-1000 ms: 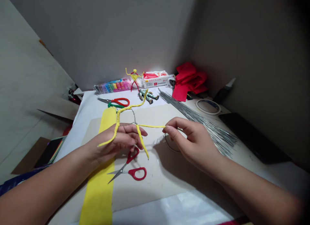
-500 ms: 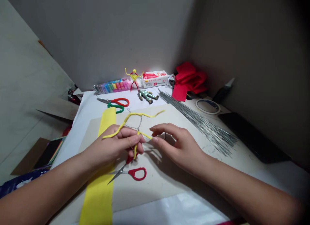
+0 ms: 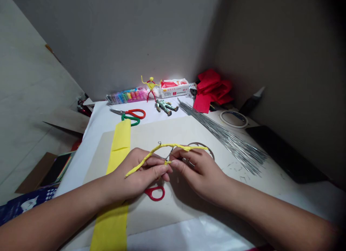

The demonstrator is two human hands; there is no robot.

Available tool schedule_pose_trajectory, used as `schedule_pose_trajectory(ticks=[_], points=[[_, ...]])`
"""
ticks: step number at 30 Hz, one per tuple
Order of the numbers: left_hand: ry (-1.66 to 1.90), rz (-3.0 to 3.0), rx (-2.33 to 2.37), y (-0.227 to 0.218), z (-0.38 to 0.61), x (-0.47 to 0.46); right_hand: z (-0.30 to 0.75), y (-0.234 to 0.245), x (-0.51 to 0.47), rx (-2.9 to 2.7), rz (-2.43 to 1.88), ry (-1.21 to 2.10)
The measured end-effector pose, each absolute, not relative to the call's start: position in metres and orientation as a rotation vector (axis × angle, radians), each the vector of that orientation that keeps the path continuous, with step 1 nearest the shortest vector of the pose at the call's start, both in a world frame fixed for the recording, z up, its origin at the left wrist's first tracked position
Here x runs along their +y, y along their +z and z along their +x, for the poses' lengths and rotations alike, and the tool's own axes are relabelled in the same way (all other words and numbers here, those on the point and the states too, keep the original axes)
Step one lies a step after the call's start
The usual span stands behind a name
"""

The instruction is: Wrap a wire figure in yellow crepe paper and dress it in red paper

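A wire figure wrapped in yellow paper (image 3: 164, 147) hangs just above the grey board (image 3: 189, 132), held between both hands. My left hand (image 3: 137, 173) pinches it at the middle, with one yellow limb sticking out to the left. My right hand (image 3: 198, 171) pinches the same middle part from the right, fingertips touching the left hand's. A long yellow limb arches over both hands. Bare twisted wire shows at the centre. Red-handled scissors (image 3: 154, 193) lie under my left hand, mostly hidden.
A yellow paper strip (image 3: 116, 164) runs down the board. A bundle of steel wires (image 3: 229, 139) lies to the right, with a tape roll (image 3: 233, 118) and a dark phone (image 3: 286, 153). At the back are red and green scissors (image 3: 132, 115), finished figures (image 3: 150, 86), clay sticks (image 3: 125, 96) and red paper (image 3: 212, 88).
My right hand let go of the outstretched yellow limb and came in to pinch the figure's middle. Both hands sank toward the board and the figure turned flatter.
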State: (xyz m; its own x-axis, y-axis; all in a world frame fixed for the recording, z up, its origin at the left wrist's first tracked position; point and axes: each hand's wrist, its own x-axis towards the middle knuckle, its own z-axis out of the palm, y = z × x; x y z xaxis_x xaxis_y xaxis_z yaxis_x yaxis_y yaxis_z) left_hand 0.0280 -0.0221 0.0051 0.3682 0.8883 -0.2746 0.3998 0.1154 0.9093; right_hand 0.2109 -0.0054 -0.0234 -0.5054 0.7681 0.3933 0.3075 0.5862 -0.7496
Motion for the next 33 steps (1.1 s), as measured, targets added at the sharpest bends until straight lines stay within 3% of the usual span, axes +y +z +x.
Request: schedule_pose_trajectory(ticks=[10, 21, 28, 33], points=[[0.652, 1.612, 1.207, 0.013, 0.01, -0.017, 0.222, -0.013, 0.0, -2.054, -0.935, 0.732], [0.365, 1.232, 0.713, 0.023, -0.01, -0.006, 0.225, -0.01, 0.0, -2.24, -0.774, 0.631], [0.303, 1.341, 1.054, 0.017, 0.002, -0.007, 0.225, -0.02, -0.001, -2.347, -0.639, 0.486], [0.309, 1.218, 1.044, 0.013, 0.009, -0.011, 0.225, -0.026, -0.003, -2.342, -0.606, 0.344]])
